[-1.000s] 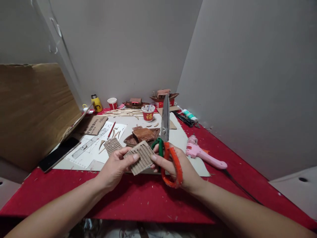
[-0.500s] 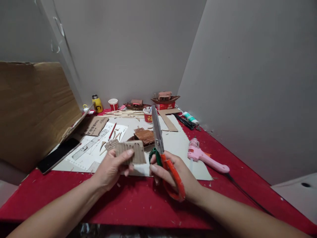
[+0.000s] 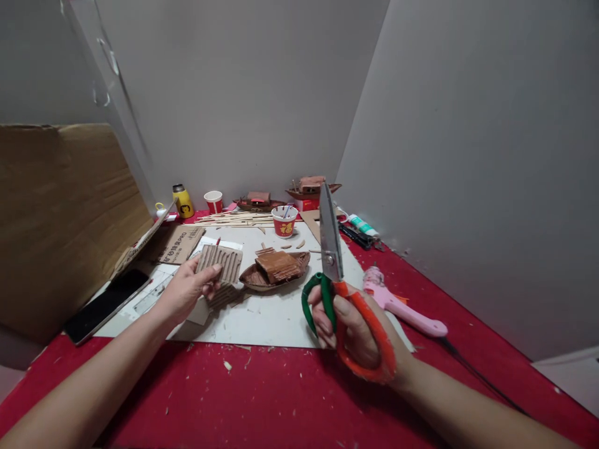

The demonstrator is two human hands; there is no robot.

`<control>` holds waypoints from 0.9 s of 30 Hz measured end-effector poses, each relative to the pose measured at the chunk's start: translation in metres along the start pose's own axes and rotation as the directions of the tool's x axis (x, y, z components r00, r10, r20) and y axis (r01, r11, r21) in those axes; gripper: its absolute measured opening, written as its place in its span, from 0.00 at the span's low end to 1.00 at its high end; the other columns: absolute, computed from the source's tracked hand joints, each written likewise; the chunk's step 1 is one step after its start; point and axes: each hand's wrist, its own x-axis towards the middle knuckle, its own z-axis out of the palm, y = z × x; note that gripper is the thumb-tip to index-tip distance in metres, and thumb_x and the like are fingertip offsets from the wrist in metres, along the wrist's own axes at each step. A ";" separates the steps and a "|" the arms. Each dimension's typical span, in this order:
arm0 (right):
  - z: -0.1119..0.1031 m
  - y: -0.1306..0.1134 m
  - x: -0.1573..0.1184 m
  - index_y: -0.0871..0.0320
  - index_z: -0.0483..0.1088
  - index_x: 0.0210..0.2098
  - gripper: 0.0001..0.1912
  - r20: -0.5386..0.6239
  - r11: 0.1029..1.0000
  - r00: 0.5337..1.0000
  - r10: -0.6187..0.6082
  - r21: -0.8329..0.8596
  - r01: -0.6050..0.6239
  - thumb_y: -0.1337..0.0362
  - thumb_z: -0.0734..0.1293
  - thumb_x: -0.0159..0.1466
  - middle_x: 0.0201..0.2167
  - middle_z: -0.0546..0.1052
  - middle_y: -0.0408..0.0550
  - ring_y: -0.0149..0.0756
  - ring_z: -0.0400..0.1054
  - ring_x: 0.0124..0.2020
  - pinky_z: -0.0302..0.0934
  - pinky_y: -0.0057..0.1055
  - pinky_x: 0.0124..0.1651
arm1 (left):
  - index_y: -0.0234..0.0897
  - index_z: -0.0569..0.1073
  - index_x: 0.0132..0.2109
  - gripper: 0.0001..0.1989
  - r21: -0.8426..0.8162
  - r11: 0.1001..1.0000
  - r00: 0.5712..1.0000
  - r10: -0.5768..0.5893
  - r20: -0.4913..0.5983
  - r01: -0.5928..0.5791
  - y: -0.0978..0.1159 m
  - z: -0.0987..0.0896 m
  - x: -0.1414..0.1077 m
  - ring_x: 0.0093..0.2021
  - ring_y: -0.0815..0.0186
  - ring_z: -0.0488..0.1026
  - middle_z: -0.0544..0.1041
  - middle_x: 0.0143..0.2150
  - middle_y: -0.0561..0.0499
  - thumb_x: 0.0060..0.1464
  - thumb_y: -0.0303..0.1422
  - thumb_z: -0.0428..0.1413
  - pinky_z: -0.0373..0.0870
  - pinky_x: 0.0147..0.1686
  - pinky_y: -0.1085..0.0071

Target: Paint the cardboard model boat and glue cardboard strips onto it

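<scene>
Our left hand [image 3: 189,290] has thumb and fingers pinched on the near edge of a ridged cardboard piece [image 3: 221,264], its grooved face turned towards us. Our right hand [image 3: 358,330] is wrapped around the scissors [image 3: 333,234], with fingers through the green and orange handles; the blades lie together and point upward, well apart from the cardboard. Between our hands and a little beyond them sits a small boat [image 3: 275,269] with a brown ribbed roof, touched by neither hand. Just below the held cardboard, another ridged piece [image 3: 225,297] lies on the white board [image 3: 266,321], partly hidden by our left fingers.

To the left of our left hand we have a phone [image 3: 107,305], and past it a large cardboard sheet [image 3: 60,218] stands up. Just right of our right hand lies a pink glue gun [image 3: 402,305], its cord trailing towards us. Farther off, beyond both hands, we see a red paper cup [image 3: 284,224] with a thin stick in it (we cannot tell what kind), a bundle of thin wooden sticks [image 3: 243,219] and two more boats, one on the left [image 3: 258,201] and one on the right [image 3: 312,186].
</scene>
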 end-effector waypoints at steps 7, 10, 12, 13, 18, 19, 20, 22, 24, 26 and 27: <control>-0.004 -0.004 0.002 0.55 0.69 0.39 0.22 -0.021 1.000 1.000 0.018 -0.006 -0.019 0.43 0.70 0.61 0.20 0.67 0.36 0.25 0.58 0.17 0.59 0.24 0.22 | 0.36 0.77 0.36 0.05 0.441 0.867 0.970 0.176 0.170 -0.234 0.015 0.002 0.015 0.30 0.68 0.69 0.75 0.30 0.53 0.49 0.31 0.59 0.65 0.29 0.73; -0.005 -0.003 0.001 0.56 0.69 0.39 0.22 -0.017 0.999 1.000 0.023 -0.041 -0.023 0.43 0.69 0.61 0.21 0.68 0.37 0.26 0.59 0.18 0.60 0.25 0.23 | 0.36 0.75 0.34 0.04 0.523 0.802 0.956 0.205 0.211 -0.288 0.015 0.009 0.024 0.28 0.69 0.68 0.74 0.29 0.54 0.49 0.29 0.57 0.62 0.28 0.73; -0.007 -0.002 0.000 0.55 0.69 0.40 0.22 -0.015 0.999 1.000 0.026 -0.045 -0.026 0.43 0.69 0.62 0.21 0.68 0.38 0.27 0.59 0.18 0.60 0.26 0.23 | 0.36 0.74 0.33 0.03 0.533 0.791 0.952 0.211 0.224 -0.300 0.013 0.014 0.030 0.28 0.69 0.67 0.73 0.29 0.54 0.48 0.29 0.57 0.62 0.28 0.74; -0.007 -0.001 0.000 0.55 0.70 0.40 0.21 -0.015 0.999 0.999 0.029 -0.044 -0.030 0.43 0.68 0.62 0.22 0.68 0.38 0.27 0.59 0.18 0.61 0.26 0.23 | 0.36 0.74 0.34 0.03 0.530 0.790 0.949 0.214 0.232 -0.308 0.012 0.016 0.033 0.28 0.69 0.67 0.73 0.29 0.54 0.48 0.28 0.57 0.62 0.28 0.74; -0.008 -0.002 0.001 0.54 0.70 0.40 0.21 -0.025 0.998 0.999 0.033 -0.046 -0.034 0.42 0.68 0.62 0.22 0.68 0.37 0.27 0.58 0.18 0.60 0.26 0.23 | 0.36 0.72 0.34 0.03 0.518 0.780 0.932 0.239 0.272 -0.351 0.007 0.022 0.041 0.31 0.68 0.69 0.72 0.29 0.54 0.48 0.28 0.56 0.64 0.30 0.74; -0.008 -0.002 0.002 0.54 0.70 0.40 0.21 -0.024 0.999 0.999 0.031 -0.043 -0.032 0.42 0.68 0.62 0.21 0.68 0.37 0.26 0.58 0.17 0.60 0.25 0.23 | 0.36 0.72 0.33 0.03 0.519 0.776 0.929 0.244 0.277 -0.358 0.006 0.022 0.042 0.31 0.68 0.69 0.72 0.29 0.54 0.48 0.27 0.56 0.64 0.31 0.74; -0.007 -0.002 0.002 0.54 0.70 0.40 0.21 -0.022 0.999 0.999 0.030 -0.040 -0.031 0.42 0.68 0.62 0.21 0.68 0.37 0.26 0.58 0.17 0.60 0.25 0.22 | 0.36 0.72 0.33 0.03 0.521 0.771 0.926 0.249 0.283 -0.366 0.005 0.022 0.044 0.32 0.68 0.70 0.73 0.30 0.54 0.47 0.27 0.56 0.64 0.32 0.73; -0.006 -0.002 0.003 0.54 0.69 0.39 0.21 -0.023 0.998 0.999 0.035 -0.045 -0.036 0.42 0.68 0.62 0.21 0.68 0.37 0.26 0.58 0.17 0.60 0.24 0.22 | 0.36 0.73 0.33 0.04 0.527 0.761 0.921 0.255 0.295 -0.379 0.002 0.022 0.046 0.32 0.68 0.70 0.74 0.30 0.54 0.47 0.27 0.55 0.65 0.33 0.73; -0.005 -0.003 0.003 0.54 0.69 0.38 0.22 -0.029 0.997 0.999 0.045 -0.055 -0.046 0.42 0.68 0.62 0.21 0.68 0.36 0.26 0.59 0.17 0.61 0.24 0.22 | 0.36 0.73 0.34 0.04 0.535 0.751 0.917 0.258 0.304 -0.388 0.000 0.022 0.047 0.32 0.67 0.71 0.75 0.31 0.54 0.48 0.26 0.55 0.65 0.33 0.73; -0.003 -0.004 0.004 0.54 0.68 0.37 0.22 -0.031 0.997 0.998 0.054 -0.053 -0.056 0.42 0.69 0.61 0.21 0.68 0.36 0.25 0.59 0.17 0.61 0.24 0.22 | 0.36 0.73 0.34 0.05 0.541 0.743 0.914 0.260 0.310 -0.394 -0.002 0.023 0.049 0.32 0.67 0.71 0.76 0.31 0.53 0.49 0.26 0.54 0.66 0.33 0.72; -0.002 -0.005 0.004 0.54 0.68 0.37 0.22 -0.030 0.997 0.998 0.057 -0.049 -0.059 0.42 0.69 0.61 0.21 0.68 0.36 0.25 0.59 0.16 0.61 0.24 0.22 | 0.37 0.73 0.34 0.05 0.544 0.739 0.913 0.260 0.315 -0.398 -0.002 0.023 0.049 0.33 0.67 0.72 0.76 0.31 0.53 0.49 0.26 0.54 0.66 0.33 0.72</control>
